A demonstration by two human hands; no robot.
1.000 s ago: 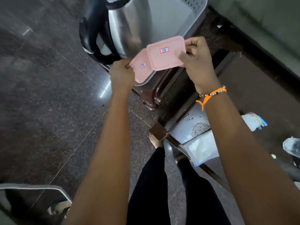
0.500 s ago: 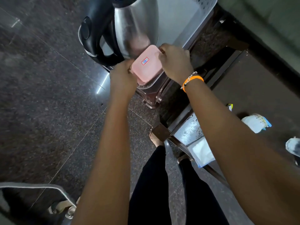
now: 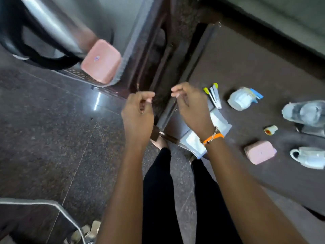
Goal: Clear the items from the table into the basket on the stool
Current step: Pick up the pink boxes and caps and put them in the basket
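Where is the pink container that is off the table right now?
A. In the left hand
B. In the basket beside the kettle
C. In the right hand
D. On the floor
B: the pink container sits in the basket, against the steel kettle; left hand and right hand hold nothing.

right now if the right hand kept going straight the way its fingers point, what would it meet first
Probably the left hand. The right hand has its fingertips aimed leftward at the left hand's, with only a small gap over the table edge between them. Depth is unclear, so it might pass just beside it.
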